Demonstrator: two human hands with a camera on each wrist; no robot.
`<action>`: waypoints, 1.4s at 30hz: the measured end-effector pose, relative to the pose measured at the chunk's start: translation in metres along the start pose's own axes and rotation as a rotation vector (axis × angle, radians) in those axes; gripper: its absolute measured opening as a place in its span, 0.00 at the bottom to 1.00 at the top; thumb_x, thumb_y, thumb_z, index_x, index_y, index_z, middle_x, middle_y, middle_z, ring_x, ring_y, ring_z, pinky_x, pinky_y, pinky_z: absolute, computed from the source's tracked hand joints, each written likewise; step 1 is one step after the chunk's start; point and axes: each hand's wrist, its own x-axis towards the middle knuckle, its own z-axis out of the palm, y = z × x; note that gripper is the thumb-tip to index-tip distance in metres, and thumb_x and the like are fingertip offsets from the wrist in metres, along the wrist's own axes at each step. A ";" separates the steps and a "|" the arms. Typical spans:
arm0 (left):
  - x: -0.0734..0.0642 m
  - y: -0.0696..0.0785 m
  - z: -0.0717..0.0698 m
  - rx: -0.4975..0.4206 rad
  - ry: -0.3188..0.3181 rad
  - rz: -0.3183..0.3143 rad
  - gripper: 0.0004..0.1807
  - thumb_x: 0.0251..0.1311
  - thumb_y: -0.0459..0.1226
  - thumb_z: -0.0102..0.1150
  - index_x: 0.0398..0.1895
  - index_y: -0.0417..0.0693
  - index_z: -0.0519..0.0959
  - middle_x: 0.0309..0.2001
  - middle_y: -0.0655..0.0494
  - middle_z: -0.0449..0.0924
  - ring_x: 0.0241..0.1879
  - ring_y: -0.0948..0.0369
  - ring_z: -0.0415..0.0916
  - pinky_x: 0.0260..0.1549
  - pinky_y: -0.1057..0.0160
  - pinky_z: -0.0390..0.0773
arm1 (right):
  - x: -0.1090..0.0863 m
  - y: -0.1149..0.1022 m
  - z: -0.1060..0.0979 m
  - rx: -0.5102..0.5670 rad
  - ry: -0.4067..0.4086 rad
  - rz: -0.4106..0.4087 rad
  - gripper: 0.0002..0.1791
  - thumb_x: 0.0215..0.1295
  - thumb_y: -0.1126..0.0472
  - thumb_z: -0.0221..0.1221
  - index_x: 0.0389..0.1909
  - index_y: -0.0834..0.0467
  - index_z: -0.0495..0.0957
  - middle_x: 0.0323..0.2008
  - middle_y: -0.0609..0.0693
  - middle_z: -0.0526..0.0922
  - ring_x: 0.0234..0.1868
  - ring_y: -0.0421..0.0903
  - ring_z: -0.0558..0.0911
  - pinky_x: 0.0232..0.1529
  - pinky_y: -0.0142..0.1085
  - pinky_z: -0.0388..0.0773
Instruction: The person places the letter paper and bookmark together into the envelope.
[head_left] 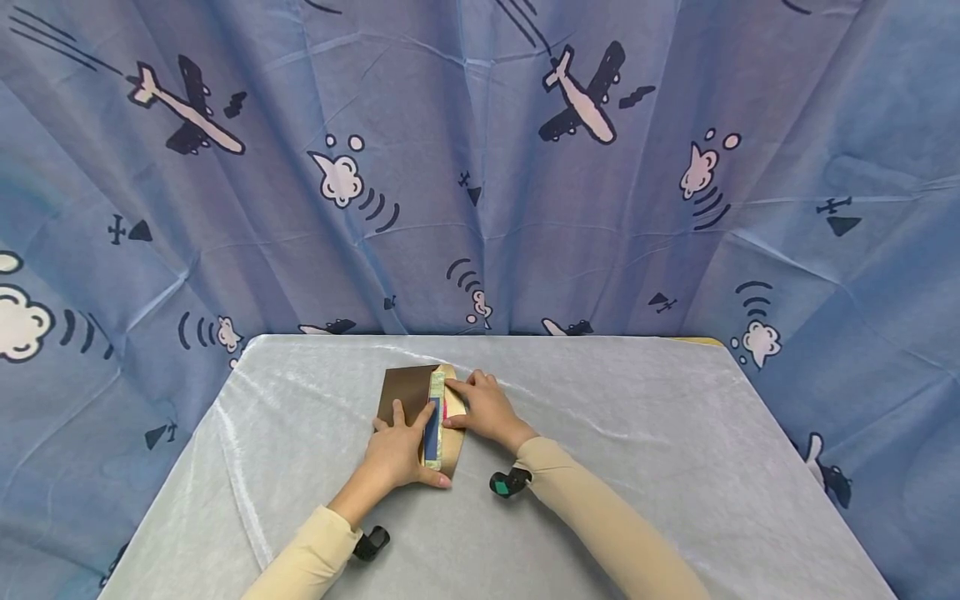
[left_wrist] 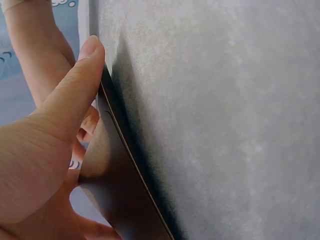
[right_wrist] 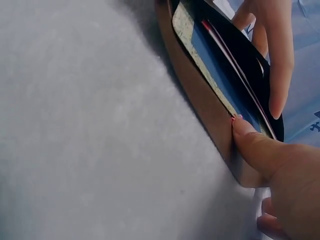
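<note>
A brown envelope (head_left: 406,383) lies on the table with its long mouth toward the right. In that mouth shows a flat blue insert with a pale green patterned border (head_left: 432,433); the right wrist view also shows a thin red-and-white strip (right_wrist: 227,49) inside. My left hand (head_left: 395,450) rests over the envelope with fingers spread, its thumb (left_wrist: 82,75) along the near edge. From the right, my right hand (head_left: 491,410) grips the envelope at the mouth with bent thumb and index finger. Its thumb (right_wrist: 255,150) presses the edge there; the index fingertip is hidden in that view.
A pale grey cloth covers the table (head_left: 637,433). Behind it hangs a blue curtain (head_left: 480,167) printed with planes and clouds. Black bands with small devices are worn at the left wrist (head_left: 371,543) and right wrist (head_left: 511,482).
</note>
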 end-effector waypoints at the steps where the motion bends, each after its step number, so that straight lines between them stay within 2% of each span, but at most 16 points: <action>1: 0.000 0.000 0.000 0.000 0.001 0.001 0.72 0.23 0.69 0.77 0.77 0.54 0.57 0.71 0.18 0.52 0.59 0.17 0.61 0.38 0.41 0.81 | 0.000 -0.001 0.000 0.001 -0.001 0.000 0.43 0.49 0.41 0.73 0.66 0.51 0.74 0.40 0.54 0.72 0.36 0.46 0.65 0.38 0.37 0.66; 13: 0.001 0.001 0.001 0.009 -0.004 -0.004 0.72 0.23 0.70 0.77 0.78 0.56 0.56 0.71 0.18 0.51 0.59 0.17 0.61 0.38 0.41 0.81 | 0.003 -0.004 0.003 0.011 -0.014 0.014 0.44 0.47 0.40 0.74 0.67 0.50 0.73 0.40 0.53 0.72 0.37 0.45 0.65 0.38 0.36 0.64; 30: 0.000 0.000 0.001 0.011 0.033 0.015 0.72 0.22 0.70 0.76 0.77 0.56 0.58 0.70 0.17 0.53 0.57 0.17 0.63 0.36 0.43 0.82 | 0.009 -0.006 0.004 0.004 -0.029 0.014 0.44 0.49 0.38 0.72 0.68 0.49 0.72 0.42 0.53 0.71 0.37 0.46 0.65 0.38 0.36 0.63; 42: 0.000 -0.002 0.004 0.022 0.017 0.005 0.72 0.23 0.71 0.75 0.78 0.55 0.56 0.71 0.18 0.52 0.59 0.18 0.62 0.35 0.43 0.82 | 0.007 -0.009 0.007 -0.028 -0.027 0.008 0.45 0.46 0.36 0.72 0.67 0.47 0.73 0.39 0.52 0.70 0.35 0.45 0.62 0.35 0.34 0.60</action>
